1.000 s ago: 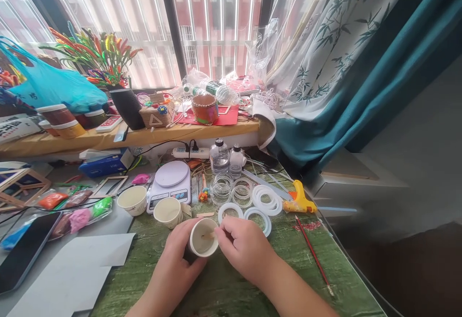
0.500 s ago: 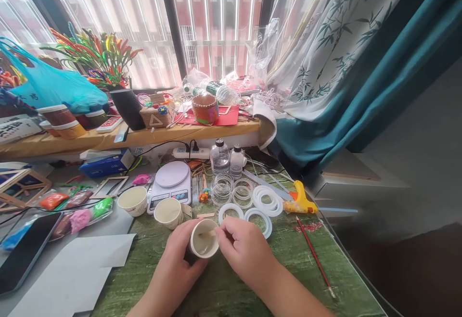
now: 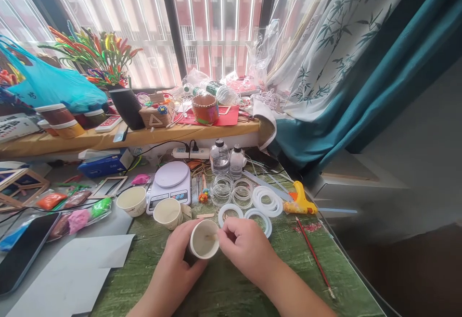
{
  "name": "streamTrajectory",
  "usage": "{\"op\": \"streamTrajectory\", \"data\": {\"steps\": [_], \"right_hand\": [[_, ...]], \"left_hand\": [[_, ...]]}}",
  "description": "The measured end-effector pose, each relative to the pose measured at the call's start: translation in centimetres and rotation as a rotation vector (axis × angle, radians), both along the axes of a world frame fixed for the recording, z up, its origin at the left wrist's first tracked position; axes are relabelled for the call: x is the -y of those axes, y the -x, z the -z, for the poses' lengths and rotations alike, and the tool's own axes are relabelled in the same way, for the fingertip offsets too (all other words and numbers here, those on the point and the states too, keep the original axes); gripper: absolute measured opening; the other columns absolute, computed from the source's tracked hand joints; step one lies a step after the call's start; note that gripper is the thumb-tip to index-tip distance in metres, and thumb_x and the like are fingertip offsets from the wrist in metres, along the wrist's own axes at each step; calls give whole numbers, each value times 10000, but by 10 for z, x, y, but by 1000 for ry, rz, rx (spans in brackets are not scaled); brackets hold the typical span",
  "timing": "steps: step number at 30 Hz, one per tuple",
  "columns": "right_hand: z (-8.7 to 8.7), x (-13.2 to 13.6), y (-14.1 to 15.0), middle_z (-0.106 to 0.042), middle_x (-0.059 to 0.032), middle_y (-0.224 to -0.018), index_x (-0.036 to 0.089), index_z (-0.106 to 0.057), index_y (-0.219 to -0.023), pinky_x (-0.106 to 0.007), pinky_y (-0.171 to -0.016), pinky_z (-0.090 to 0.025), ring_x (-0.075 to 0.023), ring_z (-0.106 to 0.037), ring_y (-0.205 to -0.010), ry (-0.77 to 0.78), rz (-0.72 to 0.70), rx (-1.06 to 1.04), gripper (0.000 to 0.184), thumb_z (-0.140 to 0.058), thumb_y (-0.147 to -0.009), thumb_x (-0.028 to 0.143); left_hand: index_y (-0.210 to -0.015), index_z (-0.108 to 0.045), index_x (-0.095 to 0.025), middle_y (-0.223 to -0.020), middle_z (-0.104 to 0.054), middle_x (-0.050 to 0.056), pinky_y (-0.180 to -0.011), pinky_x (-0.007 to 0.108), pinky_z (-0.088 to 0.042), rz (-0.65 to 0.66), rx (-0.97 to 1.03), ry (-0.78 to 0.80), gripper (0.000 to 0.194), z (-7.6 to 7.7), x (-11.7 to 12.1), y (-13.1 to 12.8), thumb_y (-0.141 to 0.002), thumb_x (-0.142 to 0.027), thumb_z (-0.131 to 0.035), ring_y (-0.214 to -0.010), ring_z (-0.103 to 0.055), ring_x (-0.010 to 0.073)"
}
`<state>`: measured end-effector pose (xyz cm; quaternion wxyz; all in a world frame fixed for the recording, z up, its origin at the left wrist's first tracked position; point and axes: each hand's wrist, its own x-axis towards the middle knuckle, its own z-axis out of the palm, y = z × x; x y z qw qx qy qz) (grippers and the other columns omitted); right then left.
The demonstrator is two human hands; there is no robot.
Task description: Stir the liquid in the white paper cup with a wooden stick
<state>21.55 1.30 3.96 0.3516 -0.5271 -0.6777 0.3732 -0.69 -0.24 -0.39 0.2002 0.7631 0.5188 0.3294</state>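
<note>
My left hand (image 3: 180, 252) is wrapped round a white paper cup (image 3: 204, 255) that tips toward me and holds a little cloudy liquid. Pinched in the fingers of my right hand (image 3: 244, 245) is a wooden stir stick (image 3: 212, 236), its lower end inside the cup. Just behind and left of the held cup stand another paper cup (image 3: 168, 213) and, farther left, a third one (image 3: 132, 201). White ring moulds (image 3: 231, 211) lie right beyond my right hand, next to clear rings (image 3: 222, 189).
A kitchen scale (image 3: 169, 187) and two clear bottles (image 3: 220, 158) stand behind the cups. To the right lie a yellow glue gun (image 3: 300, 199) and a red pencil (image 3: 315, 259). White paper sheets (image 3: 75, 269) and a phone (image 3: 27, 249) lie at left.
The stir stick has moved within the cup, its end shifting to the right. My right hand has shifted slightly; my left hand keeps its hold on the cup.
</note>
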Motion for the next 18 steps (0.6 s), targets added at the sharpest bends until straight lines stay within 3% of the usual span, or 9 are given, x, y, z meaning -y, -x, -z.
{"op": "streamTrajectory", "data": {"steps": [9,12,15,18], "right_hand": [[-1,4,1,-402,46,-623,236,-338,-675,-309,-582,-222,-138,-355,-591,-121,-61,63,357,-506,-984,297],[0,4,1,-423,48,-625,231,-362,-673,-300,-581,-236,-134,-377,-595,-73,-103,27,355,-533,-977,294],[2,4,1,-444,40,-643,233,-375,-689,-304,-595,-246,-142,-387,-613,-93,-36,33,349,-503,-1002,319],[1,2,0,-442,44,-633,237,-396,-690,-298,-582,-256,-140,-393,-603,-4,-15,-11,343,-517,-994,336]], "left_hand": [[-1432,-590,-386,-1447,-699,58,-1107,572,-574,2,13,-14,603,2,-3,-2,-878,-186,-722,-1349,-662,356],[-1427,-592,-384,-1437,-704,59,-1094,571,-583,-4,18,-14,599,2,-3,-2,-876,-189,-724,-1336,-670,355],[-1416,-607,-373,-1434,-707,64,-1100,565,-580,-2,11,-9,585,2,-2,-1,-874,-190,-729,-1334,-671,356],[-1405,-622,-363,-1423,-715,70,-1094,562,-583,-4,13,-10,564,1,-1,-1,-875,-211,-743,-1318,-682,360]]}}
